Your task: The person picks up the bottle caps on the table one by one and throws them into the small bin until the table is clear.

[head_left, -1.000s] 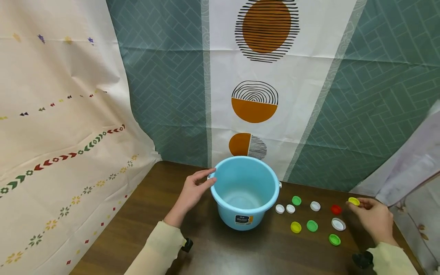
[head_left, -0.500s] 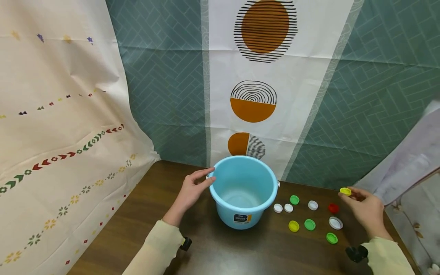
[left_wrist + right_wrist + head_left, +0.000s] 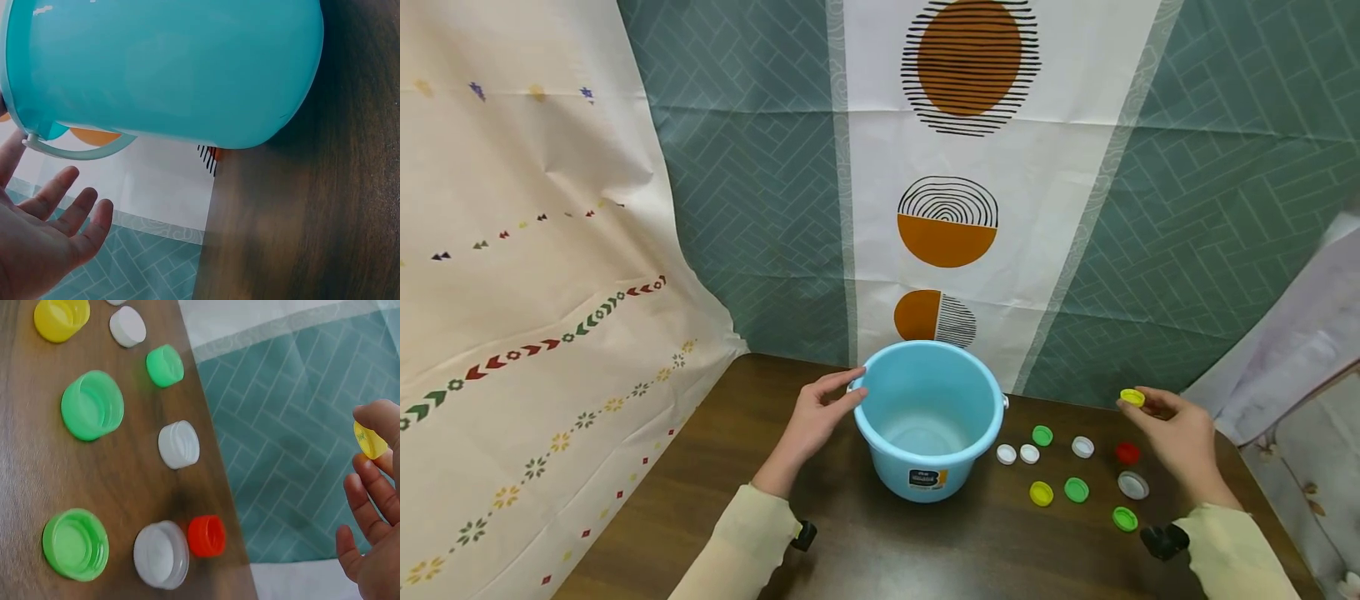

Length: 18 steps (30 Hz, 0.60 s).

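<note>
A light blue bucket (image 3: 925,400) with a dark label stands upright on the brown table. My left hand (image 3: 820,417) rests at the bucket's left rim, thumb and index finger touching it near the handle joint; its other fingers are spread apart from the wall in the left wrist view. My right hand (image 3: 1180,433) pinches a yellow bottle cap (image 3: 1132,397) between thumb and fingertips, raised above the table. Below and left of that hand lie a red cap (image 3: 1127,452), a larger white cap (image 3: 1132,485) and a bright green cap (image 3: 1124,518).
Nearer the bucket lie another yellow cap (image 3: 1041,493), two green caps (image 3: 1076,489) and several white caps (image 3: 1082,447). The bucket's handle (image 3: 87,150) hangs at its side. Patterned cloth (image 3: 790,208) backs the table, and a pale cloth (image 3: 1292,400) borders its right side.
My right hand has lifted the yellow cap and carried it left and away, toward the back edge of the table. The left hand keeps its place on the bucket rim.
</note>
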Motion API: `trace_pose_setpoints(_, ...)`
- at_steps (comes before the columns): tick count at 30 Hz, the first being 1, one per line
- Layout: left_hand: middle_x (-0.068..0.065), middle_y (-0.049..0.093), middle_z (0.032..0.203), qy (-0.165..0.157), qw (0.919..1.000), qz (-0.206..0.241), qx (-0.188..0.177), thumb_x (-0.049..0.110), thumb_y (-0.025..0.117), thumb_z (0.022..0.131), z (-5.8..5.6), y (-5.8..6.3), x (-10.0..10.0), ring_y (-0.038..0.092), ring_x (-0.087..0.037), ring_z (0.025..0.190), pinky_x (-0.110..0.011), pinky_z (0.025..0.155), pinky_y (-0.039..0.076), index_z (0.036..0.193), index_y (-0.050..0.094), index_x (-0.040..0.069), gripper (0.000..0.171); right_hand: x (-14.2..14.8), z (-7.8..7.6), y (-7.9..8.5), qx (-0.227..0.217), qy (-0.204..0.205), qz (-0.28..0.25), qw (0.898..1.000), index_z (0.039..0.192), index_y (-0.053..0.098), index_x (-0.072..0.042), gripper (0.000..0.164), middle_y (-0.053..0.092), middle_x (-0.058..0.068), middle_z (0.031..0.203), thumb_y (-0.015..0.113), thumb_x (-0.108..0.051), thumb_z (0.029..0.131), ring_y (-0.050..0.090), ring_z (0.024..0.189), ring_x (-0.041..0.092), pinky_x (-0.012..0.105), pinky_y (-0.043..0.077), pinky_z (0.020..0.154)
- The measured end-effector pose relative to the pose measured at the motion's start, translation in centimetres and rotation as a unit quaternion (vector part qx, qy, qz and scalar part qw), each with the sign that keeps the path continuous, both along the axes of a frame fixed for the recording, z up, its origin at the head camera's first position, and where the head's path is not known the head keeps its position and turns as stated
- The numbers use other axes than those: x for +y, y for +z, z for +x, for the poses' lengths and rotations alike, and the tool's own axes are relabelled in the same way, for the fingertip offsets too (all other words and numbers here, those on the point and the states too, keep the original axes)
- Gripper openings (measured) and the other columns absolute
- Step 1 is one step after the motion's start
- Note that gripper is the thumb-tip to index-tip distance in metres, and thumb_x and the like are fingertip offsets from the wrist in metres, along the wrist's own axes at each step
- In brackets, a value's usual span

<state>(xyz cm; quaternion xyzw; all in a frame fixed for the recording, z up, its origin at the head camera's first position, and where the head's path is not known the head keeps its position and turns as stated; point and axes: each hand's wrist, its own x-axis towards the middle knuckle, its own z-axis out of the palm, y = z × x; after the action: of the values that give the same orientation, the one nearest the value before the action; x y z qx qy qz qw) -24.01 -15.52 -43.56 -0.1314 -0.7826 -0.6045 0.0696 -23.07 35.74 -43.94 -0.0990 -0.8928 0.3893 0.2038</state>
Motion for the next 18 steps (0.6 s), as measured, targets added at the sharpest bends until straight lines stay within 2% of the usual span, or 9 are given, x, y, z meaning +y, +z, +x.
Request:
trace_pose_setpoints(8,-0.003,0.057,0.13,-0.019,0.9997,0.011,-0.013,0.031,0.068,0.086,0.5,1.1,0.1,0.049,-0.027,0.122,-0.037,0.087,0.053,0.125,0.061,0.017,0.042,-2.1,-0.4,1.3,0.007,0.022,-0.006,1.0,0.122,0.063,-0.012,0.056,0.062,-0.005,0.099,0.07,-0.048,0.079,0.051,0.076,-0.013,0.01,0.045,0.06)
trace_pose_setpoints(11,-0.001,0.056,0.13,-0.014,0.9998,0.007,-0.013,0.034,0.067,0.086,0.4,1.1,0.2,0.048,-0.026,0.124,-0.038,0.088,0.052,0.125,0.061,0.02,0.042,-2.8,-0.9,1.9,0.011,0.033,-0.009,0.999,0.122,0.062,-0.013,0.056,0.062,0.0,0.104,0.068,-0.049,0.08,0.05,0.079,-0.01,0.012,0.046,0.061)
trace_pose_setpoints(15,0.006,0.057,0.127,0.007,0.9999,0.0,-0.01,0.04,0.067,0.084,0.2,0.2,0.3,0.049,-0.022,0.123,-0.039,0.089,0.052,0.122,0.063,0.029,0.04,-4.3,-1.4,2.5,0.016,0.04,-0.003,0.999,0.122,0.062,-0.016,0.057,0.064,0.003,0.108,0.067,-0.052,0.079,0.052,0.084,-0.005,0.014,0.046,0.062)
trace_pose_setpoints(18,0.007,0.058,0.126,0.011,0.9999,0.0,-0.011,0.041,0.068,0.083,0.2,0.0,0.4,0.05,-0.019,0.121,-0.04,0.089,0.052,0.121,0.063,0.03,0.04,-5.4,-1.5,3.0,0.023,0.041,0.008,0.999,0.122,0.063,-0.017,0.056,0.065,0.006,0.109,0.066,-0.054,0.079,0.055,0.092,0.006,0.015,0.044,0.064)
